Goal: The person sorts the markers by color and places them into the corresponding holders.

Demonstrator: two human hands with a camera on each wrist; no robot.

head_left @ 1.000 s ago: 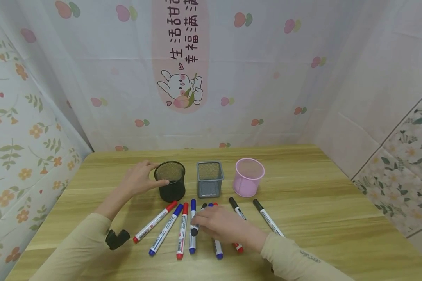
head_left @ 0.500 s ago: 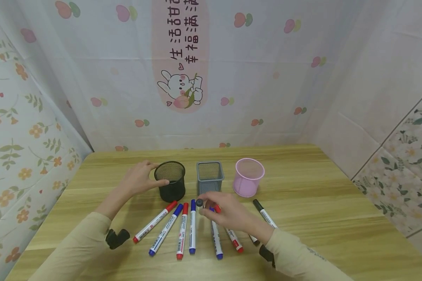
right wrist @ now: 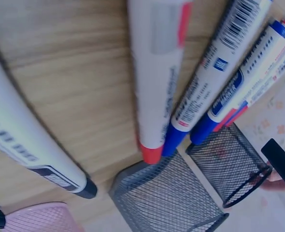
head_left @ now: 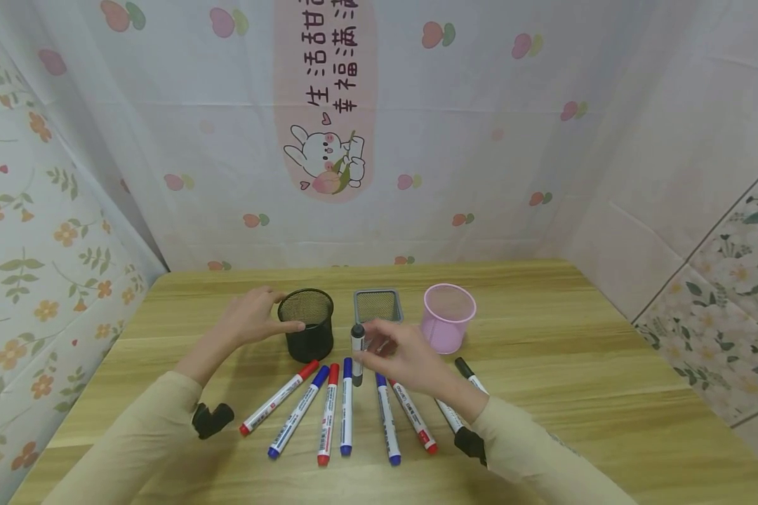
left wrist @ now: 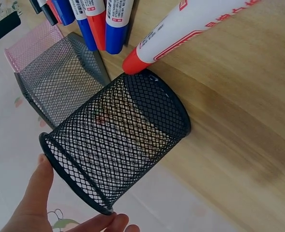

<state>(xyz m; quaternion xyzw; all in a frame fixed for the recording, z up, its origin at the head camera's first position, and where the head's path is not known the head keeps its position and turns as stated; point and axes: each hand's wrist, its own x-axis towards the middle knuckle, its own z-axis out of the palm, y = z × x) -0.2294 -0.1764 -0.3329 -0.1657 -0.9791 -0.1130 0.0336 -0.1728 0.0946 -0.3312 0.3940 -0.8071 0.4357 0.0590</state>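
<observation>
Step looks like a placement. Left hand holds black cup by its rim; right hand pinches black-capped marker, near upright, apparently lifted, in front of grey square cup. Pink cup, further right, untouched. Next move probably calls for raising the marker over a rim; which cup, can't tell. Surface: wood-grain, loose markers fanned on near side. Room: floral cloth left, rabbit-print curtain behind, floral panel right.
</observation>
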